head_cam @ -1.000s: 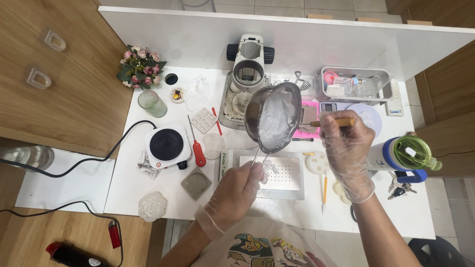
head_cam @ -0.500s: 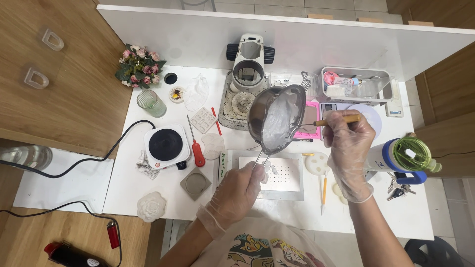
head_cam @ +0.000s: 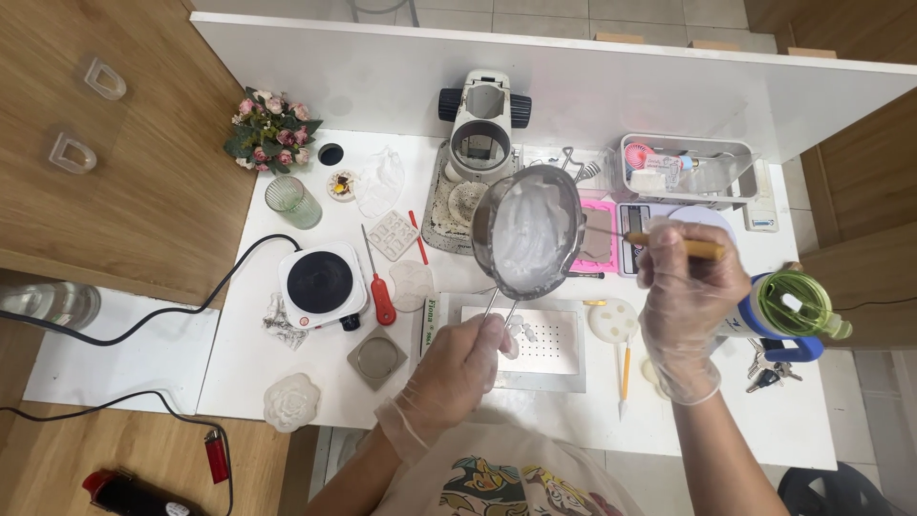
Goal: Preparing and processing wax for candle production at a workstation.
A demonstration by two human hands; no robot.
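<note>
While hotplate (head_cam: 322, 281) sits far left on tabletop (head_cam: 287, 363), I see left hand (head_cam: 459, 366) fisted round wire handle, metal pot (head_cam: 527, 232) tilted above perforated tray (head_cam: 537, 339), white paste inside; right hand (head_cam: 685, 298) pinching wooden-handled tool (head_cam: 674, 245) beside pot rim.

Seen from above, a person in clear gloves works at a white counter (head_cam: 315, 382). The left hand (head_cam: 458, 368) grips the thin wire handle of a small metal pot (head_cam: 527, 232), raised and tilted over the counter's middle, its inside coated with a white substance. The right hand (head_cam: 690, 287) holds a slim wooden-handled tool (head_cam: 673, 245) pointing toward the pot's rim. Beneath the pot lies a white perforated plate (head_cam: 549, 336). Toward the left edge sit a small electric hotplate (head_cam: 322, 282), a red-handled screwdriver (head_cam: 380, 289) and a green glass (head_cam: 291, 201). A microscope (head_cam: 482, 119) stands at the back edge, and a bottle with a green lid (head_cam: 788, 304) near the right edge.
</note>
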